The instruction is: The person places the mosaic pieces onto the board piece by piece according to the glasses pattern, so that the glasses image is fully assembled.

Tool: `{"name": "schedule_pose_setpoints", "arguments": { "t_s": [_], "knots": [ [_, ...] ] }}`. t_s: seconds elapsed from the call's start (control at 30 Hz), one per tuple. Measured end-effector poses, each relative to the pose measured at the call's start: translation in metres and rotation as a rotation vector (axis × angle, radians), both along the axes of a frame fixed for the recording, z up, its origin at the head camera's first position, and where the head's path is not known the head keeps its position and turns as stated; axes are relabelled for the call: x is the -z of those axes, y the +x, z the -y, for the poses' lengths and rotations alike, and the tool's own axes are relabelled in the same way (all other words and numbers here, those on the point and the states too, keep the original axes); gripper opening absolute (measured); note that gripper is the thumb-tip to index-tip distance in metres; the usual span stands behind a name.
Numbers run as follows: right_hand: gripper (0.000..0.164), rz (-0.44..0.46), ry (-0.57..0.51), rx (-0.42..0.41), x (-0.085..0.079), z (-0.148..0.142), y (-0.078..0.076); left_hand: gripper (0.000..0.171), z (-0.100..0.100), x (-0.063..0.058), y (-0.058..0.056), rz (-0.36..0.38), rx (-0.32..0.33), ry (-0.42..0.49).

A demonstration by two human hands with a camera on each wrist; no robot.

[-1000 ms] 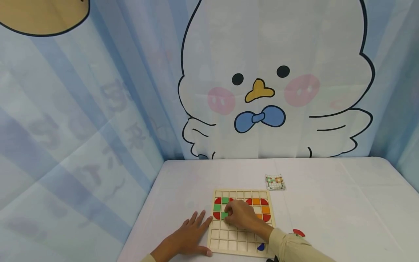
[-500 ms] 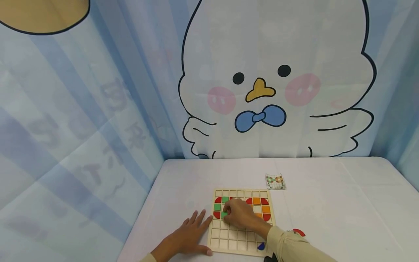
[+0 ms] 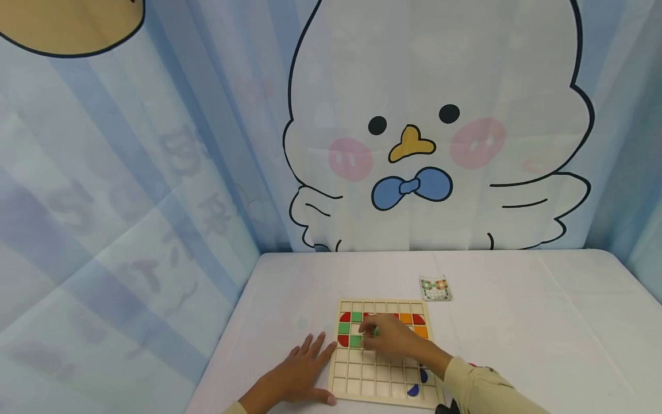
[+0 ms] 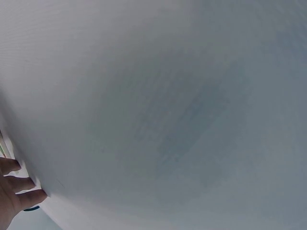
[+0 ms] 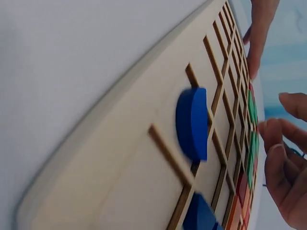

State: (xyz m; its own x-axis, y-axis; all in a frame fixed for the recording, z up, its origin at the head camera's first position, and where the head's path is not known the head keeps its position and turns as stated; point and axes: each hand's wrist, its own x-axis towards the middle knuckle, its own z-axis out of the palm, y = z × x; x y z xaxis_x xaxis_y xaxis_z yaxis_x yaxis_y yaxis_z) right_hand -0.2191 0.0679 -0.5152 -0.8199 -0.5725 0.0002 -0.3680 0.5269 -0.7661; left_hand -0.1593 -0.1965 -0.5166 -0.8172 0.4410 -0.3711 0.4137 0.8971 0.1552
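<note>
My left hand (image 3: 305, 371) lies flat with fingers spread on the table beside the left edge of a pale wooden grid board (image 3: 362, 388); a fingertip is at the edge. Over the board's upper half, my right hand (image 3: 390, 336) has bent fingers. A bit of green (image 3: 376, 331) shows by these fingers; I cannot tell whether it is held or lies in the grid. Red quarter-rounds (image 3: 343, 340), green squares (image 3: 357, 317) and orange squares (image 3: 421, 332) fill cells. In the right wrist view, a blue half-round block (image 5: 194, 124) rests over the grid ribs.
A small pattern card (image 3: 435, 288) lies behind the board on the white table (image 3: 543, 322). Another blue block (image 3: 412, 390) is at the board's lower right. Red (image 3: 472, 364) peeks out beside the right sleeve (image 3: 481, 388). A cartoon curtain (image 3: 414, 224) hangs behind the table.
My right hand has shifted slightly to the right over the board, uncovering a second blue block at the lower right and covering some orange and red tiles. The left hand stays put.
</note>
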Motion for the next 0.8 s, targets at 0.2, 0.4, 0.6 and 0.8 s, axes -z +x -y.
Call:
{"name": "schedule_pose_setpoints", "arguments": {
  "t_s": [0.2,0.4,0.6,0.8],
  "knots": [
    [0.026,0.033,-0.098,-0.075,-0.005,-0.046,-0.004,0.105,-0.002,-0.003,0.001,0.013,-0.016,0.007],
    [0.025,0.063,-0.094,-0.03,-0.012,-0.097,-0.002,0.106,-0.003,-0.002,0.0,0.017,-0.021,-0.013],
    [0.028,0.166,-0.038,0.056,-0.015,-0.141,0.008,0.106,-0.005,-0.003,0.0,0.01,-0.014,-0.013],
    [0.026,0.205,0.01,0.041,-0.011,-0.176,0.022,0.107,-0.003,0.0,0.0,0.005,-0.017,-0.012]
  ]
}}
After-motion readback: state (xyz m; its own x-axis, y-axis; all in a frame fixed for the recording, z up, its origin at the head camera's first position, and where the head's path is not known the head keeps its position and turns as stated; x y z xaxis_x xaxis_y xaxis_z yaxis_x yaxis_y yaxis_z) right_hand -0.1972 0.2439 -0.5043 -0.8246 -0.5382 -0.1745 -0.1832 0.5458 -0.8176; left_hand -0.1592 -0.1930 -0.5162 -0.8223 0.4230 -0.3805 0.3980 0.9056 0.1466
